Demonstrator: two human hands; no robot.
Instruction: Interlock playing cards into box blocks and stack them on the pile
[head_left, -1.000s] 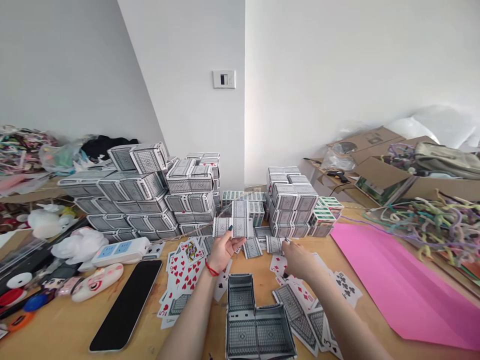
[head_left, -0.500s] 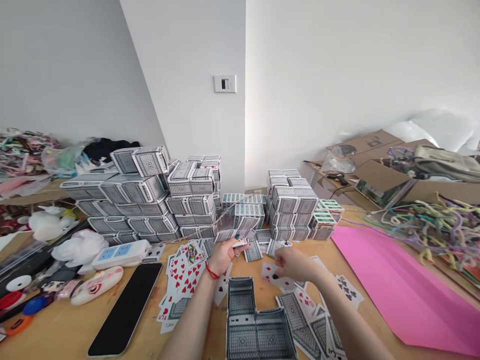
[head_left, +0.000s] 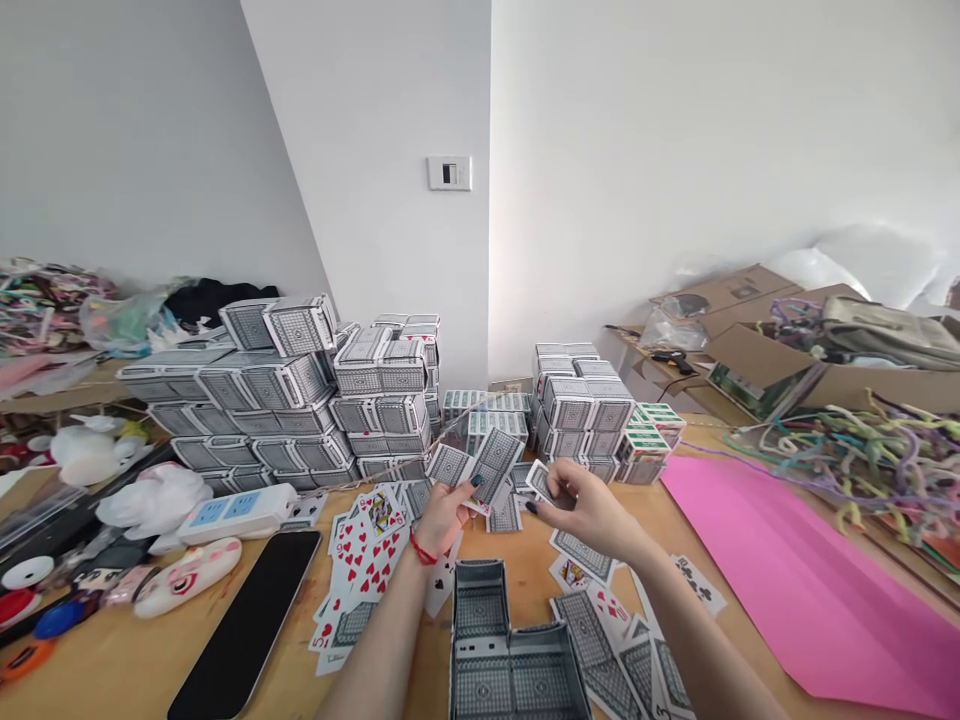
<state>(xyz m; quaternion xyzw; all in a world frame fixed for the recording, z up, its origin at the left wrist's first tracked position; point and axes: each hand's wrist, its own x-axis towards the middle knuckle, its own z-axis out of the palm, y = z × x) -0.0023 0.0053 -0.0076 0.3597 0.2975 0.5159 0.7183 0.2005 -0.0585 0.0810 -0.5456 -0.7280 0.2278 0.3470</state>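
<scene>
The left hand has a narrow grip, its thumb pressed on a few cards that fan out just beyond its fingertips, patterned backs showing. A red string bracelet sits at its wrist. The right hand, to the right of that grip and apart from it, pinches a single card between thumb and bent fingers; the card tilts out toward the cards in the left hand.

Nearer than both grips, and between the forearms, an open tray made of cards rests on the wooden table. Left of the left grip lies a spread of heart cards, with a black phone farther left and a white power strip past the phone's far end. Below the right grip, loose cards overlap, most showing their backs. Right of that grip lies a pink sheet. Beyond the left grip, and off to its left, card blocks stand piled up; another pile of blocks rises behind the right grip, beside green boxes.
</scene>
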